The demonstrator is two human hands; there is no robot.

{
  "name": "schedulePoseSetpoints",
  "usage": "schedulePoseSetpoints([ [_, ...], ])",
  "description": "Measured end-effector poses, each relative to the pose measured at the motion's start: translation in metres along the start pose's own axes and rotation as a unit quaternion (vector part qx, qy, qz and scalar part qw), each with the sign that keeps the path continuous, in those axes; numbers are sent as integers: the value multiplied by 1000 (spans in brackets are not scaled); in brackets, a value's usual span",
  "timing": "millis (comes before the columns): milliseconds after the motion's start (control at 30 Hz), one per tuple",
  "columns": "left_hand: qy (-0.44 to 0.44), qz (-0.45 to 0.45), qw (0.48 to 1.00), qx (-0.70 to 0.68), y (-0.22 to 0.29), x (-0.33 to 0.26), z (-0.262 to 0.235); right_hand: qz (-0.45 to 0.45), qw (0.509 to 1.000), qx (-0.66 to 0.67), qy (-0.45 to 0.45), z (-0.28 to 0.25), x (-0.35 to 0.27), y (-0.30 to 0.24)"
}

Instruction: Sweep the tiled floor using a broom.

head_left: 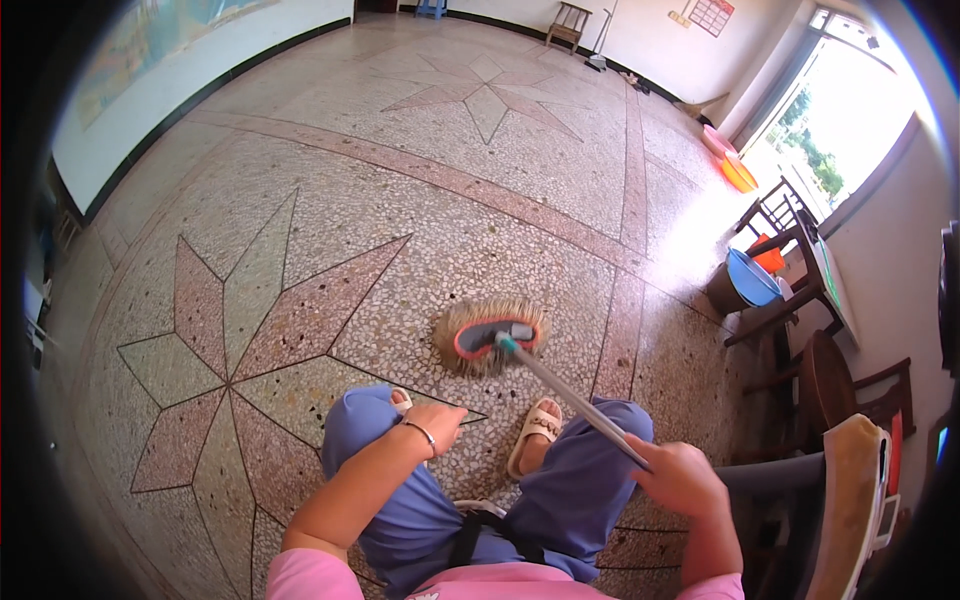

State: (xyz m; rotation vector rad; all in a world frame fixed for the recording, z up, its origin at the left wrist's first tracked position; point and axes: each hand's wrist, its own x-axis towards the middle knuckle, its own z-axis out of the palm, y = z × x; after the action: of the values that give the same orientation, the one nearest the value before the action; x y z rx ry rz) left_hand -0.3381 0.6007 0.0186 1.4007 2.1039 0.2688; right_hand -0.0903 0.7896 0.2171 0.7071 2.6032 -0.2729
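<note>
My right hand (683,478) grips the grey metal handle (575,398) of a flat mop. The mop head (489,336), a red and grey plate with a tan fringe, lies on the terrazzo floor (330,190) just in front of my feet. My left hand (436,423) rests on my left knee with the fingers curled loosely and nothing in it; a thin bracelet circles the wrist. I wear blue trousers and pale sandals (536,430).
Star patterns in pink stone mark the floor. At right stand dark wooden chairs (790,245), a bucket with a blue lid (742,282) and orange basins (738,172) by a bright doorway. A padded chair (845,500) is close at lower right. A stool (568,25) stands far back.
</note>
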Motion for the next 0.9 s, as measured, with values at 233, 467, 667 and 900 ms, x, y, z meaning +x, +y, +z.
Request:
schedulePoseSetpoints([
  [233, -50, 21, 999, 4, 21, 4, -11, -19, 999, 3, 43, -15, 21, -13],
  [467, -73, -23, 997, -1, 8, 16, -14, -16, 997, 30, 63, 31, 195, -55],
  [667, -14, -33, 999, -41, -7, 33, 0, -20, 993, 22, 116, 100, 264, -65],
  [900, 12, -38, 999, -34, -13, 9, -20, -81, 997, -15, 5, 27, 96, -36],
])
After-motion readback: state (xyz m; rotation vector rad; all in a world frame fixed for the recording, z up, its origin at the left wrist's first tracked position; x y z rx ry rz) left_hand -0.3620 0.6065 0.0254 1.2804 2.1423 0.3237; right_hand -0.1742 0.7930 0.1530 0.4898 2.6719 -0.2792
